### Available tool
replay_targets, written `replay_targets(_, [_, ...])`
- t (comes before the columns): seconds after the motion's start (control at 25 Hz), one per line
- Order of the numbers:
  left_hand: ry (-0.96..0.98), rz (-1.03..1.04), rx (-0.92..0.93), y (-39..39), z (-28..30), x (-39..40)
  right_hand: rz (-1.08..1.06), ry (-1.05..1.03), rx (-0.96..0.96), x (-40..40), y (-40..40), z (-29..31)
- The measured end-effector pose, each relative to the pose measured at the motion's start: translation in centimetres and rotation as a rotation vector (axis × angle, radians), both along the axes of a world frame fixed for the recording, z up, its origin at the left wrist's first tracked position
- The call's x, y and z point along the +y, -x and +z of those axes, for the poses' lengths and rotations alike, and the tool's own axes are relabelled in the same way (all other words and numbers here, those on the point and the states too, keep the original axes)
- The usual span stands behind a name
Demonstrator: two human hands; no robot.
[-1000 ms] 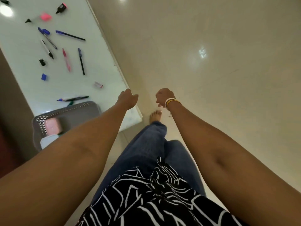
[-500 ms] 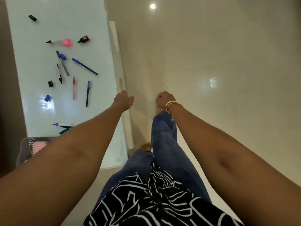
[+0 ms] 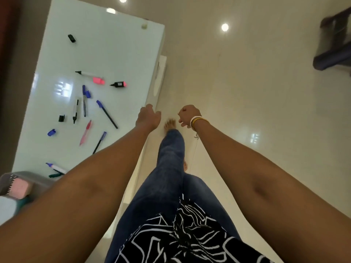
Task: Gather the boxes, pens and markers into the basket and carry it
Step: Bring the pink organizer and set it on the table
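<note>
Beside the bench's [image 3: 117, 44] right edge the person is walking, both arms stretched forward over the floor [image 3: 247, 92]. The left hand [image 3: 148, 116] and the right hand [image 3: 189, 115] each hang with fingers loosely curled and hold nothing; neither touches the bench. This looks like an approach step, the hands free so they can start picking up.

Pens and markers lie scattered on the glossy bench top, none yet gathered as far as can be seen. Near the middle sit a pink marker [image 3: 93, 77] and a black highlighter [image 3: 118, 84], just beside each other. Toward the near end lie a blue pen [image 3: 107, 114], a pink pen [image 3: 85, 132], a dark pen [image 3: 99, 142], a black pen [image 3: 75, 111] and a blue marker [image 3: 84, 100]. Loose caps rest among them: a black cap [image 3: 61, 118] and a blue cap [image 3: 51, 132]. Another small black piece [image 3: 72, 38] lies alone toward the far end.

At the near left corner the basket [image 3: 28, 176] stands, partly cut off by the frame and hidden behind the left forearm. A pink box [image 3: 19, 187] already lies in it, with a pale box [image 3: 7, 207] beside it. Two more markers [image 3: 56, 169] lie just beside the basket's rim, handy to drop in first.

The basket's spot at the near corner probably suits sweeping items toward it.
</note>
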State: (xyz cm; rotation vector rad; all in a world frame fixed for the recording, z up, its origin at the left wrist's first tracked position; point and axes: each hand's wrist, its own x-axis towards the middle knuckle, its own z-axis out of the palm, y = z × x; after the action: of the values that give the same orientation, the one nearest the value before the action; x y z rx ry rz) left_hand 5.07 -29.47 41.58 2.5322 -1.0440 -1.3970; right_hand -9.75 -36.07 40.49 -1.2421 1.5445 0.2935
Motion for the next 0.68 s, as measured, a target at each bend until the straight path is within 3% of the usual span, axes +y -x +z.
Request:
replay_targets(0.44, [-0.038, 0.259, -0.166, -3.7, -7.6, -15.3, 0.323, -0.117, 0.018, -18.2, -6.2, -9.6])
replay_targets(0.56, [0.074, 0.38, -0.337, -2.4, -13.0, -18.7, 0.394, -0.129, 0.038, -22.3, -7.0, -15.6])
replay_targets(0.68, [0.048, 0.402, -0.549, -0.6, -19.1, -19.6, 0.474, -0.099, 0.072, -24.7, -7.8, -22.5])
